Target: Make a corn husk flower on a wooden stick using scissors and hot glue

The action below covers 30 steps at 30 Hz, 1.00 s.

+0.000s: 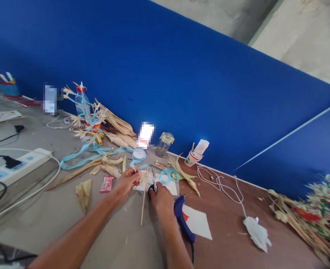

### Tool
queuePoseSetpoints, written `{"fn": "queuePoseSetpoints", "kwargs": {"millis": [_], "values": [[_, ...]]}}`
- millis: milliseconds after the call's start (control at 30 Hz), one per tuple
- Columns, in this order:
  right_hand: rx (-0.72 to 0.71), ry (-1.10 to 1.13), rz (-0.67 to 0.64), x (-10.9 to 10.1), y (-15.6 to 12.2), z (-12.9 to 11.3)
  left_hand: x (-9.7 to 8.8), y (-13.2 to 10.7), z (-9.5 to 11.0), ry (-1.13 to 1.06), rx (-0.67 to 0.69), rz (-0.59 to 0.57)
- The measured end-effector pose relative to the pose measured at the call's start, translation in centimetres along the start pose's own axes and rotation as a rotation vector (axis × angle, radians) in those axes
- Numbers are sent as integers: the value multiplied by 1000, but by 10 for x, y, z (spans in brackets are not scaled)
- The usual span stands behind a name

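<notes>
My left hand (128,182) is closed in a pinch on a small pale piece of husk (134,169), partly hidden by the fingers. To its right, my right hand (161,200) has its fingers on the black handles of a pair of scissors (150,190), whose blades point away from me over a white paper. A thin wooden stick (143,205) lies between the hands. Just beyond the right hand is a loop of light blue ribbon (169,175). The blue glue gun (183,220) rests beside my right forearm.
A ribbon roll (138,155), dried husks (120,139) and a lidded jar (165,144) stand or lie toward the blue partition (165,74). At left are a power strip (27,168) and a blue-stemmed husk flower arrangement (83,108). White paper (200,222) and a cable (239,198) lie right.
</notes>
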State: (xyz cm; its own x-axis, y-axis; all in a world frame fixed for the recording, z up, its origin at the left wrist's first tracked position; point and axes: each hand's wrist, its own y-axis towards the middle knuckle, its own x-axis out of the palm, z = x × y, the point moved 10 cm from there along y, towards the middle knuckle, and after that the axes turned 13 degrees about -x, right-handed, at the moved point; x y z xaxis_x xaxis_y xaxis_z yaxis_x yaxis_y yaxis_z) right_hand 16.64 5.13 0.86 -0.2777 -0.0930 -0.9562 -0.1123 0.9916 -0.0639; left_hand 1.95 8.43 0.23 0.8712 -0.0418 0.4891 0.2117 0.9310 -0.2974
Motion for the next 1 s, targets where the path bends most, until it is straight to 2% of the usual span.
{"fn": "queuePoseSetpoints", "kwargs": {"millis": [333,533,633,733,800,833,933,1000], "values": [[-14,-10,46,-1,4,-4,6,6,-13,139,23,-76],[0,-11,38,2,1,-6,7,5,-12,162,18,-54],[-41,50,89,-1,-1,-9,7,5,-12,161,13,-48],[-142,251,300,-17,-1,-12,7,5,-12,168,21,-56],[-202,497,456,-26,-2,-7,8,4,-12,172,15,-68],[-209,642,490,-26,-1,-2,9,4,-13,176,6,-77],[-165,1026,402,-6,6,5,15,1,-14,204,-41,-117],[-140,1182,315,4,9,2,20,-1,-17,228,-82,-151]]}}
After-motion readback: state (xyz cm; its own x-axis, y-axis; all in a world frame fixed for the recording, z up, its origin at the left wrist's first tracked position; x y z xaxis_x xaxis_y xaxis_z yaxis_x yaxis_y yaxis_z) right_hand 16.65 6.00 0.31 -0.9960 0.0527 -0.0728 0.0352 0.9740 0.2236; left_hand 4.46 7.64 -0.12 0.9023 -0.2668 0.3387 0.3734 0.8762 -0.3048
